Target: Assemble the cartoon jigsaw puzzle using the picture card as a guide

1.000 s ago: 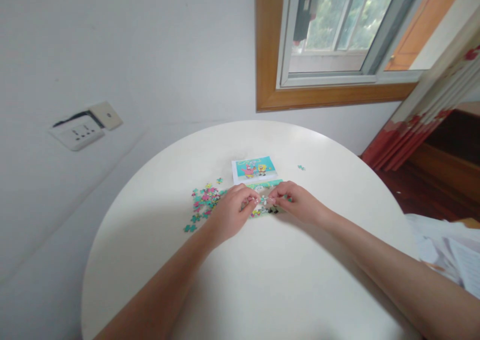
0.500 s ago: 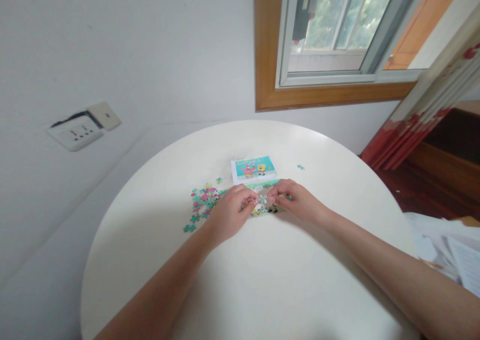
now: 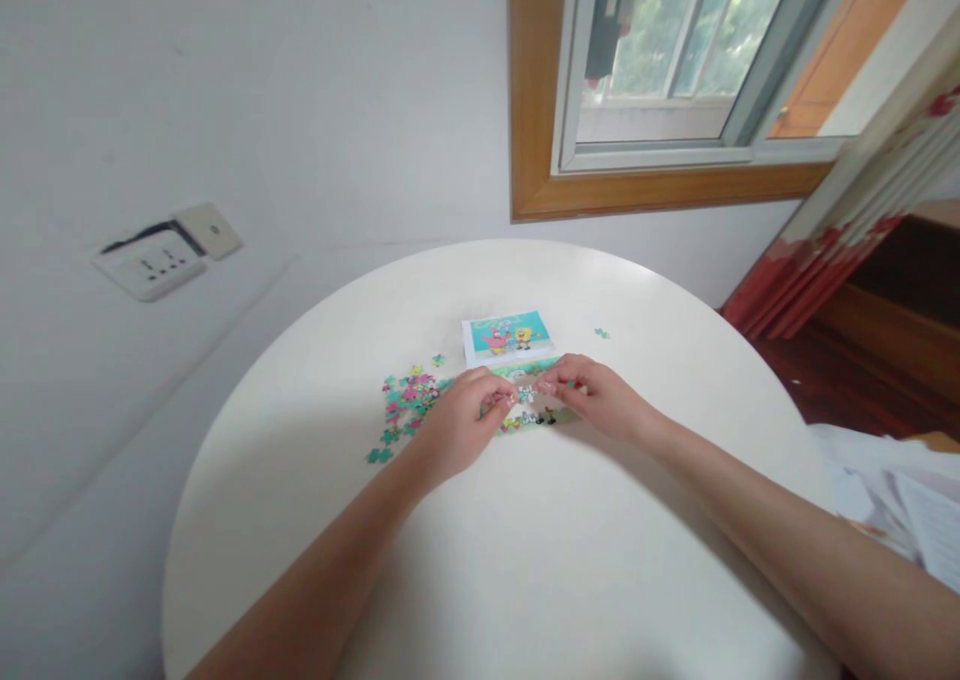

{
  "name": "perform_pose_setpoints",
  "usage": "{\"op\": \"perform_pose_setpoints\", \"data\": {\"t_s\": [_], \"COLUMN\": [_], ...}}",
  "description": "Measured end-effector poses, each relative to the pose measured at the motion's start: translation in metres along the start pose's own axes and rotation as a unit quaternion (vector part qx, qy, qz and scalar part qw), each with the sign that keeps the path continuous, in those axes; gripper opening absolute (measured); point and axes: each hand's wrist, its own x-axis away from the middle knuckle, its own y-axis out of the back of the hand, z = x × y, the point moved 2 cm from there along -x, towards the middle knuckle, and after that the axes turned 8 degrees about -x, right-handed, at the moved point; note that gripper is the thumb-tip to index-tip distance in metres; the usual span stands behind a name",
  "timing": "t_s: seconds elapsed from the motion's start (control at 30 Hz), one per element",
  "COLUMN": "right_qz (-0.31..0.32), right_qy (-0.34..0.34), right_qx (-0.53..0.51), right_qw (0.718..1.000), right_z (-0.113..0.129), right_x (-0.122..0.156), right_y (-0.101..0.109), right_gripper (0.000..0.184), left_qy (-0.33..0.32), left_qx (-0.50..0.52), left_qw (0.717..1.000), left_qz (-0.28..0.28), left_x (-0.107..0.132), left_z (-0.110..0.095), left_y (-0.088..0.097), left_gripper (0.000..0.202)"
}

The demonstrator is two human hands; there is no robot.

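My two hands meet over the partly assembled jigsaw puzzle [image 3: 534, 369], which lies flat near the middle of the white round table [image 3: 525, 550], just on my side of the printed picture card [image 3: 511, 335] with its pink starfish and yellow sponge figures. My left hand [image 3: 463, 415] comes in from the left side of the puzzle, thumb and fingers drawn close together — a narrow pinch — and my right hand [image 3: 596, 395] faces it from the other side, its thumb and forefinger also nearly meeting. Between the two sets of fingertips sits a small teal and white puzzle cluster [image 3: 526, 395], near both; it is too small and blurred for me to tell whether either pinch actually has hold of it. Along the puzzle's near edge, yellow and dark figures show below my fingers. Beside my left hand spreads a loose heap of puzzle pieces [image 3: 415, 390] in teal, pink and yellow, partly hidden by that hand, with a few teal pieces [image 3: 379, 455] at its near-left edge. Well apart, beyond my right hand — toward the far right of the tabletop — lies a small teal piece [image 3: 602, 333].
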Motion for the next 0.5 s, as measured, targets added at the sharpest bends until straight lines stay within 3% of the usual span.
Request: {"op": "perform_pose_setpoints", "data": {"t_s": [0.5], "right_qz": [0.0], "right_qy": [0.007], "right_qx": [0.011], "right_qw": [1.0], "right_z": [0.0054], "right_x": [0.0007], "right_y": [-0.0022], "right_gripper": [0.017], "left_qy": [-0.006], "left_qx": [0.008], "left_qw": [1.0], "left_qz": [0.003], "left_x": [-0.0006], "left_z": [-0.0035], "left_y": [0.0011], "left_gripper": [0.017]}}
